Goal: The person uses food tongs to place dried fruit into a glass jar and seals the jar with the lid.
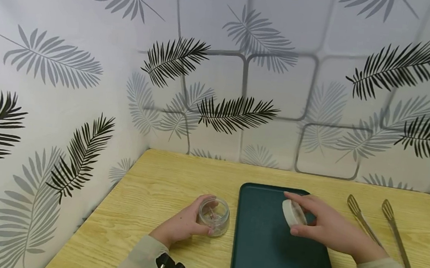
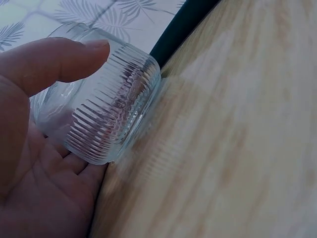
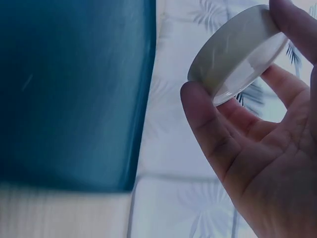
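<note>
My left hand [image 1: 186, 223] grips a small clear glass jar [image 1: 218, 222] that stands on the table left of the tray. In the left wrist view the jar [image 2: 111, 106] has ribbed sides, and something reddish shows low in it, too unclear to name. The jar's mouth is uncovered. My right hand [image 1: 329, 227] holds a round whitish lid [image 1: 292, 213] by its edge, tilted, above the dark green tray [image 1: 260, 261]. In the right wrist view thumb and fingers pinch the rim of the lid [image 3: 233, 49].
Two pairs of metal tongs or similar slotted-end tools, the left one [image 1: 361, 217] and the right one [image 1: 395, 227], lie right of the tray on the wooden table [image 1: 195, 175]. A leaf-patterned wall covering [image 1: 221, 78] rises behind and to the left.
</note>
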{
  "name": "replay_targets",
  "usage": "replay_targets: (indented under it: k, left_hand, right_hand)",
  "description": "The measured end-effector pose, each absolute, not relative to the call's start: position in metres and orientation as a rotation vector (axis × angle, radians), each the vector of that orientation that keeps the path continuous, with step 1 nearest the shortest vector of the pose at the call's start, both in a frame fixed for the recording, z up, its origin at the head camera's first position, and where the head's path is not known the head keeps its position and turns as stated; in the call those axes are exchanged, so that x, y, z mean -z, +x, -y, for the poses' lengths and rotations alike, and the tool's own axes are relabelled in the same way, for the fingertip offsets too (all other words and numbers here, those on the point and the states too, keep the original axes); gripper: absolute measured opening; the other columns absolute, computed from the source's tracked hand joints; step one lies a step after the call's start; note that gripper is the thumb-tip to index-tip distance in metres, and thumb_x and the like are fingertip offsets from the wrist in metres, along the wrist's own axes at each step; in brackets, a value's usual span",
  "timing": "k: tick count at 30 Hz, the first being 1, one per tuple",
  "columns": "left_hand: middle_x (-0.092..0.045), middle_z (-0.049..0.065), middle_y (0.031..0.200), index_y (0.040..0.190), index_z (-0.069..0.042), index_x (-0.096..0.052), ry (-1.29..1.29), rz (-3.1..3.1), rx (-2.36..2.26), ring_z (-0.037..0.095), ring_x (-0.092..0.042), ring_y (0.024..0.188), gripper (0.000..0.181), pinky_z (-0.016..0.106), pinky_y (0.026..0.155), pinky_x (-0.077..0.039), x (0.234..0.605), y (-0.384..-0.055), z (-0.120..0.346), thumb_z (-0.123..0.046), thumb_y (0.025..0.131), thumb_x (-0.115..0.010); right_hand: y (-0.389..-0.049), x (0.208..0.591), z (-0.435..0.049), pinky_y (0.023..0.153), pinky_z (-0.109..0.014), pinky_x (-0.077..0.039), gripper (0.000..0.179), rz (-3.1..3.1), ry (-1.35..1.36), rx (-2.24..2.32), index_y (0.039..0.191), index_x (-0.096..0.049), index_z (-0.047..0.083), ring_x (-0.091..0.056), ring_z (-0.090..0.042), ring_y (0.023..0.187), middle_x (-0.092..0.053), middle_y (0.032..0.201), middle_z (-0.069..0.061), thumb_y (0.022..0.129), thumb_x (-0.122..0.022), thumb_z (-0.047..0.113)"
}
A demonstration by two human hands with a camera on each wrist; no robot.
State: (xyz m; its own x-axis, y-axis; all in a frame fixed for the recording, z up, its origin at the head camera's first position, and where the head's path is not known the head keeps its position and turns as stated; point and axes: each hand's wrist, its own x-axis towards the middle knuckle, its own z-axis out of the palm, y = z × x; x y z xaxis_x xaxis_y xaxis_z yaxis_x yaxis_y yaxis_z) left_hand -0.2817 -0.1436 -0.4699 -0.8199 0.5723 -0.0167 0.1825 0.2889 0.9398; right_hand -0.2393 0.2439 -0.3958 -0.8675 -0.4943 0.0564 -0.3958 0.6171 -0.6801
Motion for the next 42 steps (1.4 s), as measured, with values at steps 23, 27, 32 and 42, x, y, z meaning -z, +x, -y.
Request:
replay_targets:
  k: [23, 27, 32, 42]
  left_hand:
    - [-0.044, -0.006, 0.133, 0.14, -0.038, -0.034, 0.722, -2.37, -1.447, 0.014, -0.045, 0.118, 0.084, 0.043, 0.097, -0.034, 0.458, -0.276, 0.137, -0.032, 0.07, -0.081]
    - [-0.042, -0.011, 0.129, 0.138, -0.042, -0.033, 0.71, -2.394, -1.411, 0.015, -0.047, 0.111, 0.085, 0.042, 0.095, -0.035, 0.456, -0.274, 0.137, -0.037, 0.069, -0.081]
    - [-0.044, -0.007, 0.125, 0.139, -0.04, -0.031, 0.693, -2.36, -1.423, 0.017, -0.049, 0.108, 0.086, 0.041, 0.091, -0.039, 0.456, -0.272, 0.137, -0.037, 0.069, -0.081]
    - [-0.042, -0.006, 0.129, 0.138, -0.037, -0.033, 0.692, -2.33, -1.473, 0.018, -0.05, 0.108, 0.082, 0.038, 0.09, -0.041, 0.456, -0.271, 0.138, -0.034, 0.071, -0.081]
  right_hand:
    - [-0.256, 0.4, -0.114, 0.083, -0.035, -0.045, 0.077, -2.727, -0.998, 0.87, 0.142, -0.032, 0.041, -0.047, -0.01, 0.11, -0.035, 0.139, 0.011, 0.078, -0.073, 0.046]
    - [-0.257, 0.402, -0.099, 0.083, -0.034, -0.046, 0.077, -2.74, -1.029, 0.859, 0.143, -0.033, 0.038, -0.046, -0.009, 0.115, -0.034, 0.142, 0.012, 0.079, -0.075, 0.035]
    - [-0.257, 0.401, -0.088, 0.085, -0.037, -0.046, 0.079, -2.752, -1.079, 0.765, 0.144, -0.03, 0.04, -0.045, -0.015, 0.121, -0.03, 0.146, 0.01, 0.08, -0.075, 0.031]
    - [-0.259, 0.399, -0.083, 0.087, -0.037, -0.046, 0.081, -2.789, -1.192, 0.55, 0.146, -0.027, 0.041, -0.041, -0.02, 0.128, -0.025, 0.152, 0.005, 0.081, -0.074, 0.028]
